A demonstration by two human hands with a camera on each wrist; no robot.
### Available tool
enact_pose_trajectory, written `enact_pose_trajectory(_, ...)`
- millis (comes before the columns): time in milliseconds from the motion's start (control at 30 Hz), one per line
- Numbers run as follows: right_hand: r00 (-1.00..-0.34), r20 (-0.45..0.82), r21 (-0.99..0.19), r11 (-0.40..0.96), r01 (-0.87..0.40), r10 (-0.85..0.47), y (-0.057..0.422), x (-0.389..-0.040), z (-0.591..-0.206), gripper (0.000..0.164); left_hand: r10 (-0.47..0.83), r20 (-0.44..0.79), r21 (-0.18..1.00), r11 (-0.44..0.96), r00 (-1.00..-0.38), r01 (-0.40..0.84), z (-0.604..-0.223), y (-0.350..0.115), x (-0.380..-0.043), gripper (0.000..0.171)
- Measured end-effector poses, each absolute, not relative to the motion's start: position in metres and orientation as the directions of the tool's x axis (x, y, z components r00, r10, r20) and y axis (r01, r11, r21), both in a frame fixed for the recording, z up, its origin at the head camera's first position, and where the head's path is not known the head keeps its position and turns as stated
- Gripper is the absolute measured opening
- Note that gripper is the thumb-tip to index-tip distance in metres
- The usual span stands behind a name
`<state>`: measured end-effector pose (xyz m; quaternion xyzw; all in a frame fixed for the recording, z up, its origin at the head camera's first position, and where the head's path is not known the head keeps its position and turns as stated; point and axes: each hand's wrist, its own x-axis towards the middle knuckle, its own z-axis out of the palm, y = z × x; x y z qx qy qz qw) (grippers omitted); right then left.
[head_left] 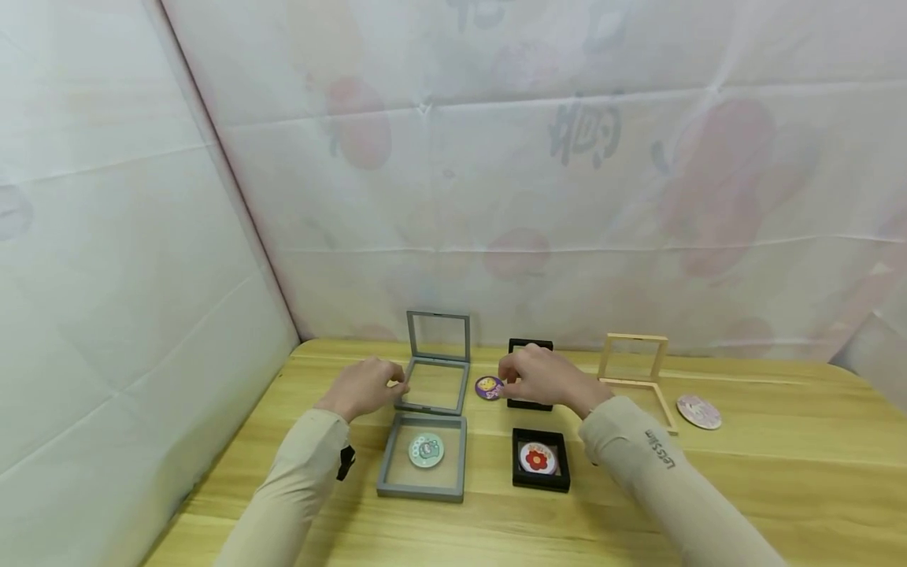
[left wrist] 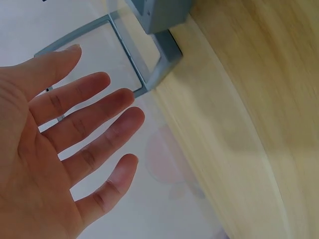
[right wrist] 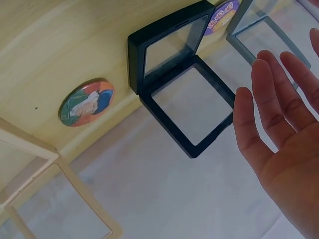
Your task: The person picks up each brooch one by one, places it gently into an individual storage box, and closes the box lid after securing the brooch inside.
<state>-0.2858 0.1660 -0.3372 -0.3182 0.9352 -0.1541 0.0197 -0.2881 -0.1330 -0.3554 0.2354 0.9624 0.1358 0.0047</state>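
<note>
My left hand [head_left: 363, 386] is held by the left side of an unfolded grey display frame [head_left: 464, 390], fingers loosely spread and holding nothing in the left wrist view. My right hand [head_left: 542, 376] hovers over an unfolded black display frame [head_left: 530, 405], partly covering it. Its fingers are extended with nothing in them in the right wrist view. A purple round badge [head_left: 487, 387] lies between these frames, by the right fingertips. Nearer me, a grey frame [head_left: 464, 465] holds a mint-green badge [head_left: 427, 450]. Beside it, a black frame [head_left: 567, 477] contains a red-flower badge [head_left: 538, 458].
An unfolded light-wood-coloured frame [head_left: 634, 337] stands at the back right, with a pink-and-white badge [head_left: 699, 412] to its right. An orange, green and blue badge [right wrist: 87, 102] appears in the right wrist view. White printed cloth [head_left: 460, 197] hangs behind the wooden table [head_left: 779, 488].
</note>
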Motion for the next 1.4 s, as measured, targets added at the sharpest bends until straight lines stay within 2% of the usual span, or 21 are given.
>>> enact_pose_trajectory(200,-0.805,0.047,-0.331,0.751,-0.571,-0.591,0.161,-0.289,-0.340,0.011,0.448,0.029,0.228,0.867,-0.893,0.443,-0.362,-0.135,-0.295,0.014)
enact_pose_trajectory(467,-0.806,0.047,-0.357,0.744,-0.565,-0.590,0.161,-0.294,-0.344,0.009,0.436,0.001,0.238,0.874,-0.900,0.424,-0.369,-0.139,-0.302,0.020)
enact_pose_trajectory(867,-0.833,-0.036,-0.352,0.787,-0.506,-0.552,0.155,-0.296,-0.350,0.011,0.458,-0.075,0.242,0.870,-0.886,0.429,-0.373,-0.133,-0.310,0.044)
enact_pose_trajectory(1100,-0.829,-0.044,-0.324,0.793,-0.516,-0.558,0.153,-0.297,-0.356,0.006,0.481,-0.119,0.279,0.856,-0.869,0.435,-0.376,-0.133,-0.315,0.052)
enact_pose_trajectory(1400,-0.838,-0.079,-0.321,0.810,-0.491,-0.540,0.150,-0.300,-0.362,0.009,0.472,-0.184,0.304,0.861,-0.862,0.407,-0.373,-0.131,-0.320,0.061)
